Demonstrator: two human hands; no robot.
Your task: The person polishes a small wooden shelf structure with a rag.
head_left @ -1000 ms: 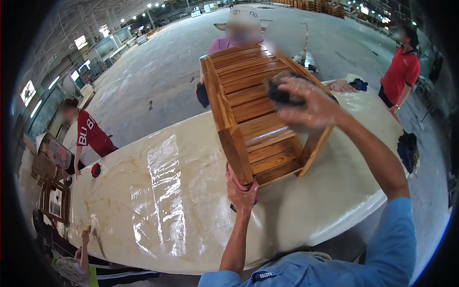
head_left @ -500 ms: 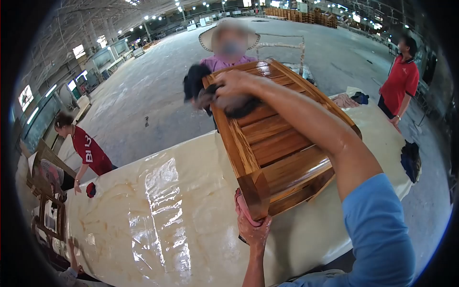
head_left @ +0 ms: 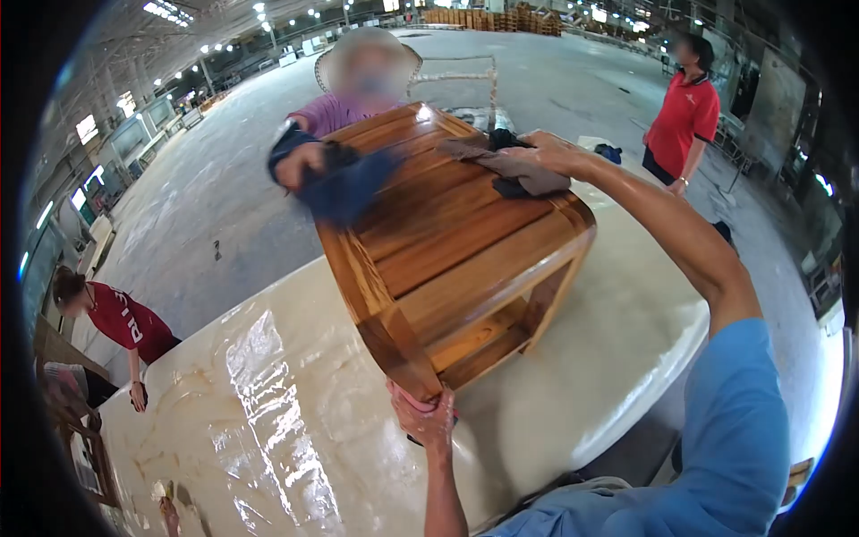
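A varnished wooden piece of furniture (head_left: 474, 228), like a small slatted table, stands tilted over the covered worktable (head_left: 295, 403). My left hand (head_left: 428, 419) is closed around its near lower corner, with a pink cloth (head_left: 413, 400) between palm and wood. At the far right edge of the slats, my right hand (head_left: 555, 157) presses a grey-brown cloth (head_left: 523, 170) onto the surface; a dark cloth shows beneath it. Across from me, a person in a hat (head_left: 353, 94) moves a dark blue cloth (head_left: 353, 183) over the left side, blurred by motion.
The worktable has a glossy cream sheet with wet-looking patches. A person in red (head_left: 684, 112) stands at the right; another person in red (head_left: 134, 322) leans over the left end. A wooden frame (head_left: 94, 456) is at the far left. Dark cloth (head_left: 608, 153) lies at the back.
My right hand has moved from the left edge of the slats to the right edge with its cloth. The other person's blue cloth now covers the left side. My view has shifted slightly.
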